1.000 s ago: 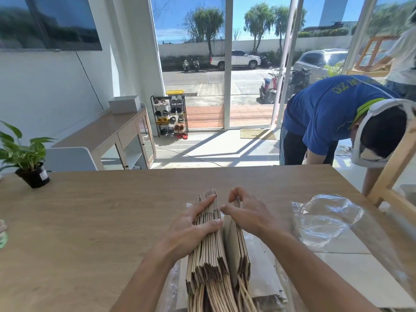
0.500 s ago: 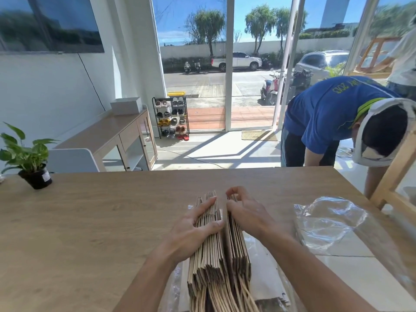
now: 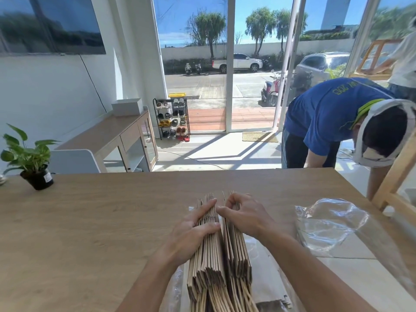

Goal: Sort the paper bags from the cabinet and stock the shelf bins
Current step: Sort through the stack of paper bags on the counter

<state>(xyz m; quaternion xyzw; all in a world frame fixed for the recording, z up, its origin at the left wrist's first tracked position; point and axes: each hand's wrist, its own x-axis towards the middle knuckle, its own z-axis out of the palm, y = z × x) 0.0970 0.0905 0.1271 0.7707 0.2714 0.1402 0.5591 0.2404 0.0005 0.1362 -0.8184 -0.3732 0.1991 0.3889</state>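
Observation:
A thick stack of flat brown paper bags (image 3: 221, 262) stands on edge on the wooden table (image 3: 90, 233), handles toward me. My left hand (image 3: 191, 233) presses on the left part of the stack, thumb across its top edges. My right hand (image 3: 245, 215) pinches the far top edges of the right part, parting the stack into two bundles. Under the bags lies clear plastic wrap.
A crumpled clear plastic bag (image 3: 326, 224) lies at the table's right. A potted plant (image 3: 29, 158) stands at the far left. Beyond the table a person in a blue shirt (image 3: 333, 120) bends over beside a wooden frame (image 3: 396, 176). A low cabinet (image 3: 121, 140) lines the left wall.
My right hand's fingers have slid further along the top edges and curled into a pinch, widening the gap between the two bundles. My left hand has stayed on the stack.

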